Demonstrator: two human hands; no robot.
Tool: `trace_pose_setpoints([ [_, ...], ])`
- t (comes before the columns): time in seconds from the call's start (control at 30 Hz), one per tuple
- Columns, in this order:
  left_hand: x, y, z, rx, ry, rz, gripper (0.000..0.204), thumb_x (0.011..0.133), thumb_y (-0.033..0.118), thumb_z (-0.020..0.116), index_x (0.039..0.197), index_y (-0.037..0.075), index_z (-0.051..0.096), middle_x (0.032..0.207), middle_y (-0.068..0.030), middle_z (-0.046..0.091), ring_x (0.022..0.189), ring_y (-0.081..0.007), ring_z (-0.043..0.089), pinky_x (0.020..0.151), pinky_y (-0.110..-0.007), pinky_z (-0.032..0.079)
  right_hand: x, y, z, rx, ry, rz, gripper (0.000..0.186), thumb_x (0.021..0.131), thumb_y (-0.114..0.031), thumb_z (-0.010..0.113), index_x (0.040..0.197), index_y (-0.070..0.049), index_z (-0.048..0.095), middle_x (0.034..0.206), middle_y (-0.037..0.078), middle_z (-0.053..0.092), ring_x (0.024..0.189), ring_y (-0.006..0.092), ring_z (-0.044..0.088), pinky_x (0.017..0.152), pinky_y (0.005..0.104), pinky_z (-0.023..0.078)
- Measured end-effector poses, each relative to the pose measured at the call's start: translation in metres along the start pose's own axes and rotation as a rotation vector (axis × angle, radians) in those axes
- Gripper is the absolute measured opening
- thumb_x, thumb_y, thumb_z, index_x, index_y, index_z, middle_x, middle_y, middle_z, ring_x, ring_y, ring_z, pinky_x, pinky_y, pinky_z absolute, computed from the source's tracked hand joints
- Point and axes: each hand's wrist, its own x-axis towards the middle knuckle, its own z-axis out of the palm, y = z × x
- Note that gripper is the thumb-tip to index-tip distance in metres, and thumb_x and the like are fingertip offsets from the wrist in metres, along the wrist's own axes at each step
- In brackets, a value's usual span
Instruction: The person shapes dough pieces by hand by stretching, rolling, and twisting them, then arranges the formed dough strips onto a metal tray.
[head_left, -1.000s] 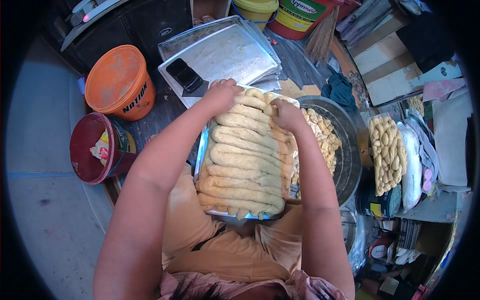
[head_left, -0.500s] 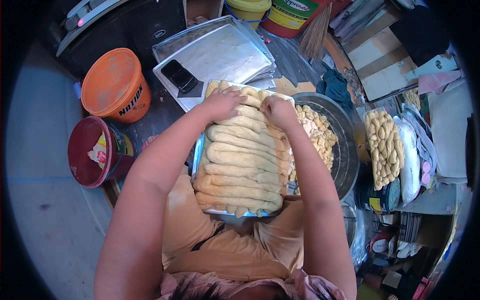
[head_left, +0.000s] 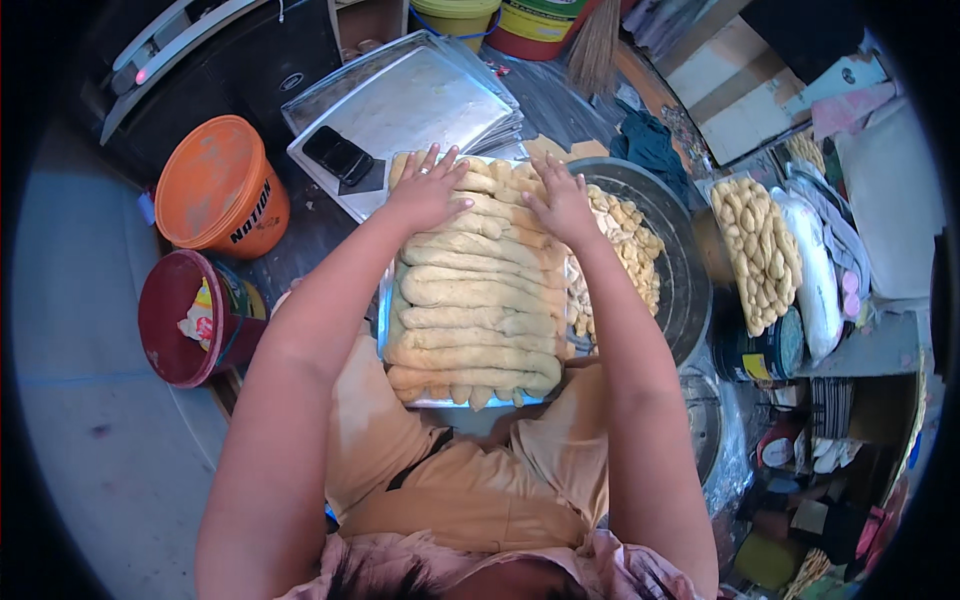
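Long pale dough strips [head_left: 470, 295] lie crosswise, side by side, on a metal tray [head_left: 384, 325] that rests over my lap. Shorter dough ends poke out from under them at the near edge. My left hand [head_left: 430, 192] lies flat with fingers spread on the dough's far left part. Across from it, my right hand [head_left: 563, 205] rests on the far right part, its fingers apart and holding nothing. Just right of that hand, a wide dark basin [head_left: 690, 270] contains many small dough pieces [head_left: 638, 250].
A stack of metal trays [head_left: 430, 110] with a black phone [head_left: 338, 155] on it lies beyond my left hand. At left stand an orange bucket [head_left: 215, 185] and a maroon bucket [head_left: 165, 320]. Knotted dough [head_left: 757, 255] sits on a tray at right, above a dark tub [head_left: 760, 350].
My right hand's curled fingers have released the dough and spread out. My left hand's fingers have also straightened and fanned apart. The whole view has shifted slightly.
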Motion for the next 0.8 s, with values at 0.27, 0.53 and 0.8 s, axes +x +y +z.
trace_pose_setpoints([
  [0.27, -0.052, 0.055, -0.010, 0.000, -0.045, 0.178, 0.066, 0.087, 0.054, 0.040, 0.136, 0.010, 0.036, 0.144, -0.0116, 0.026, 0.136, -0.0314, 0.014, 0.109, -0.051, 0.008, -0.107, -0.023, -0.071, -0.123, -0.669, 0.018, 0.055, 0.078, -0.038, 0.061, 0.123, -0.008, 0.050, 0.122, 0.016, 0.052, 0.114, 0.0300, 0.048, 0.100, 0.0493, 0.029],
  [0.53, -0.138, 0.125, 0.000, -0.176, -0.369, 0.389, 0.067, 0.083, 0.054, 0.049, 0.129, 0.006, 0.044, 0.134, -0.0176, 0.040, 0.129, -0.0354, 0.029, 0.107, -0.048, 0.019, -0.203, -0.145, -0.191, 1.227, -0.344, -0.501, 0.045, 0.082, -0.048, 0.058, 0.085, -0.003, 0.062, 0.075, 0.008, 0.059, 0.064, 0.0215, 0.056, 0.057, 0.0314, 0.044],
  [0.8, -0.162, 0.143, 0.016, -0.201, -0.267, 0.329, 0.062, 0.081, 0.046, 0.057, 0.127, 0.007, 0.046, 0.133, -0.0163, 0.041, 0.129, -0.0360, 0.029, 0.106, -0.046, 0.021, -0.241, -0.230, -0.213, 2.251, 0.091, -1.147, 0.053, 0.064, -0.037, 0.080, 0.081, 0.008, 0.057, 0.066, 0.015, 0.058, 0.048, 0.0241, 0.055, 0.039, 0.0297, 0.041],
])
